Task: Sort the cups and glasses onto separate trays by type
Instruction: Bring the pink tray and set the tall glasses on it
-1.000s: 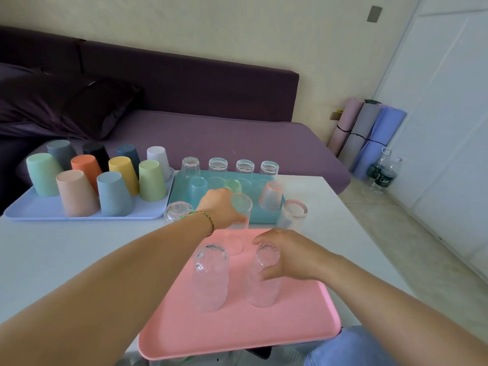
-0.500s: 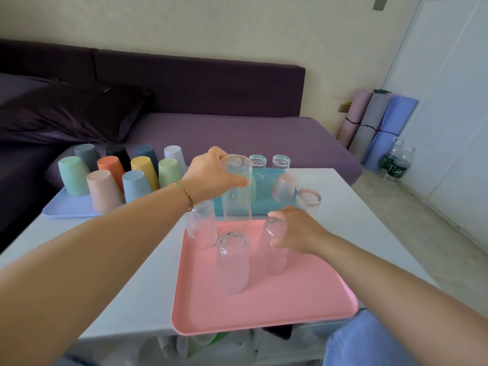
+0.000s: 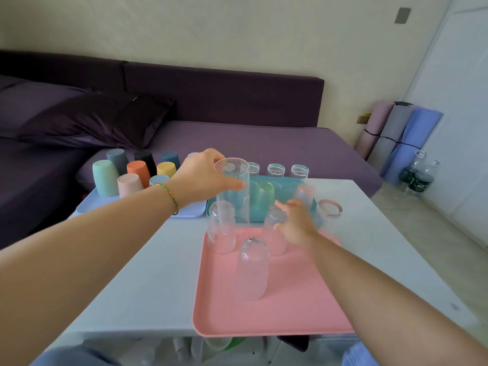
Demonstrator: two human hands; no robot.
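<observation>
Head view. Both bare forearms reach forward over the white table (image 3: 126, 273). The left arm enters from 8 o'clock, a thin cord bracelet (image 3: 169, 195) at the wrist; the left hand (image 3: 203, 178) is curled around the upper part of a tall clear glass (image 3: 233, 191), thumb on the near side, fingers wrapped behind, holding it inverted and upright above the far edge of the pink tray (image 3: 264, 313). The right arm enters from 4 o'clock; the right hand (image 3: 295, 223) is loosely spread, fingers half extended, next to an inverted glass (image 3: 274, 233) at the tray's far side, though contact cannot be confirmed. Two further inverted glasses stand on the pink tray: one at its 11 o'clock corner (image 3: 221, 228), one near the centre (image 3: 252, 268). At 12 o'clock lies the teal tray (image 3: 285, 186) bearing small glasses; at 10 o'clock the blue tray (image 3: 87, 207) carries coloured plastic cups (image 3: 105, 178). One glass (image 3: 328, 211) stands on the table at 2 o'clock of the pink tray.
</observation>
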